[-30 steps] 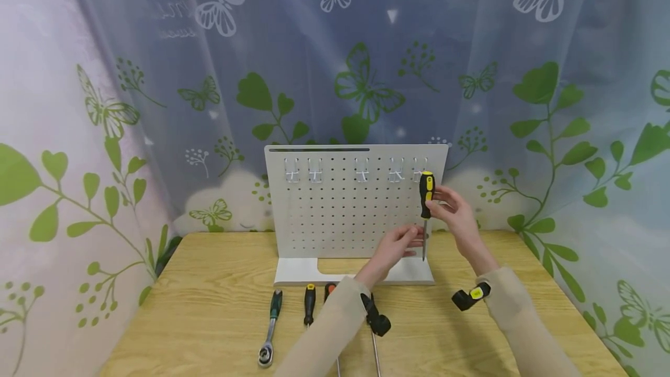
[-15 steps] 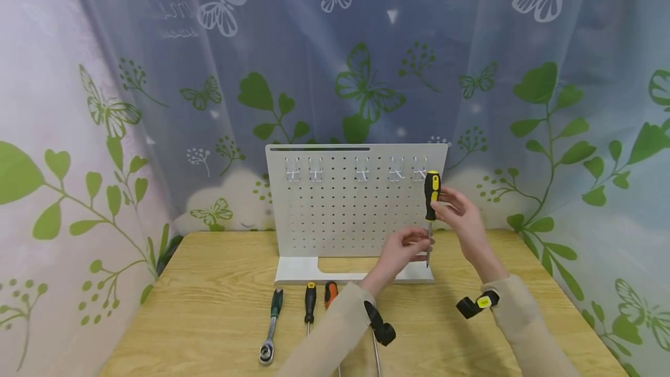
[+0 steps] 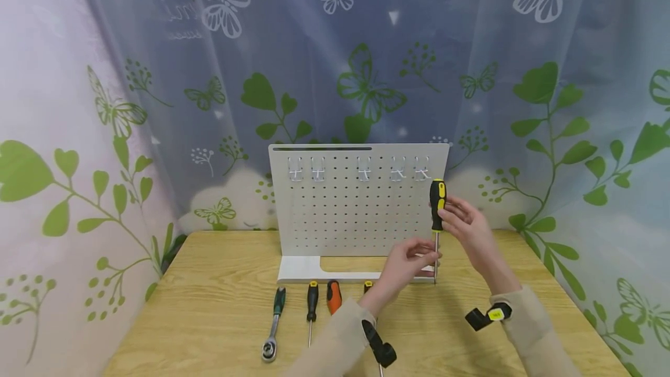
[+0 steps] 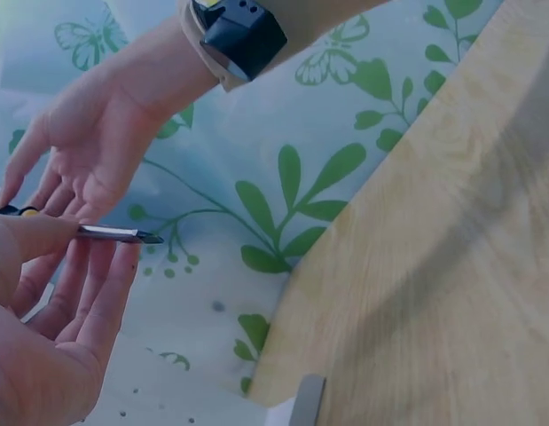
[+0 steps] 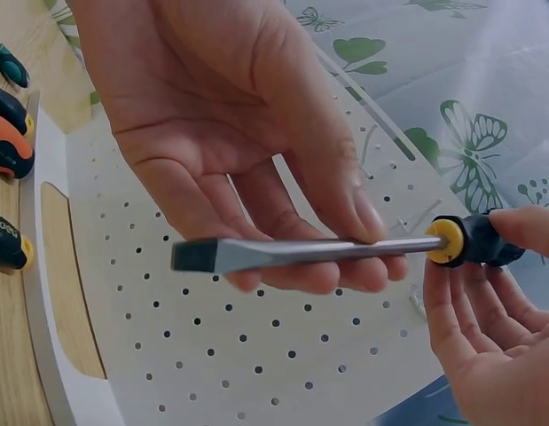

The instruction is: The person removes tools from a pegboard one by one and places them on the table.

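Observation:
A flathead screwdriver (image 3: 437,208) with a black and yellow handle hangs upright, tip down, by the right end of the white pegboard (image 3: 356,208). My right hand (image 3: 473,234) pinches the handle between thumb and fingers. Lower down, my left hand (image 3: 402,269) pinches the metal shaft, thumb on one side and fingers on the other. The right wrist view gives a close look at the flat dark blade tip (image 5: 194,256), which sticks out past the left hand. Several clear hooks (image 3: 363,170) line the upper part of the pegboard, with nothing hanging on them.
On the wooden table (image 3: 209,295) lie a ratchet wrench (image 3: 274,324), a black screwdriver (image 3: 312,301) and an orange-handled tool (image 3: 333,297). Another yellow-and-black handle (image 3: 369,287) is partly behind the left forearm. A patterned curtain (image 3: 293,45) surrounds the table.
Both hands have carried the screwdriver to the right and lower, away from the rightmost hook. The grip of each hand looks about the same.

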### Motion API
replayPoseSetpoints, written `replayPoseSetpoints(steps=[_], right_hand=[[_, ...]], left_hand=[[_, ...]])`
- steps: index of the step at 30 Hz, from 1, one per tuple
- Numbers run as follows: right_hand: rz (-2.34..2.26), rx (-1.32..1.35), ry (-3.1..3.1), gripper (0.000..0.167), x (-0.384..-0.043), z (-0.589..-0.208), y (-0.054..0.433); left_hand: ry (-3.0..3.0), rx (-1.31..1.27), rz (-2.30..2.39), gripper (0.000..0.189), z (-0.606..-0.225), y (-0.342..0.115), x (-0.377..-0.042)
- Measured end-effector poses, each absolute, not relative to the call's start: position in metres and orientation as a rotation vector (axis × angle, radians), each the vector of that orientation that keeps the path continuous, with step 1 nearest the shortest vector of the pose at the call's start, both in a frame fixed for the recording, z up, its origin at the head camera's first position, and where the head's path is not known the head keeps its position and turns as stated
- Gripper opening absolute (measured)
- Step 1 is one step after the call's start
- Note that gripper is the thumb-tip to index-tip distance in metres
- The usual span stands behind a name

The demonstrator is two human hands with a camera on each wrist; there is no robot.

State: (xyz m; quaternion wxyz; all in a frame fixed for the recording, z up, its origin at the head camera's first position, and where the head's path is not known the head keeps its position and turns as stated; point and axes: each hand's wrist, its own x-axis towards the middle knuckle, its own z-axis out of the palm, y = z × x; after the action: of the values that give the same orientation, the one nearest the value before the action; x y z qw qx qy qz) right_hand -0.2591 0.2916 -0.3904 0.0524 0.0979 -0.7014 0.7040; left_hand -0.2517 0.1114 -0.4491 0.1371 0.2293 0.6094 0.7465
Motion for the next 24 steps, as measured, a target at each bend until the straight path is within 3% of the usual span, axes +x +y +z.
replayPoseSetpoints(steps=[16,24], right_hand=[[2.168,0.228,-2.218,0.075,-0.240,-0.412,0.288],[2.218,0.248,-2.216,0.069,-0.237,-0.425,0.286]], left_hand=[[1.697,0.553,2.173,0.024,-0.465,0.104,-0.224],[1.654,0.499,2.167,0.024,-0.476,0.102,-0.214]])
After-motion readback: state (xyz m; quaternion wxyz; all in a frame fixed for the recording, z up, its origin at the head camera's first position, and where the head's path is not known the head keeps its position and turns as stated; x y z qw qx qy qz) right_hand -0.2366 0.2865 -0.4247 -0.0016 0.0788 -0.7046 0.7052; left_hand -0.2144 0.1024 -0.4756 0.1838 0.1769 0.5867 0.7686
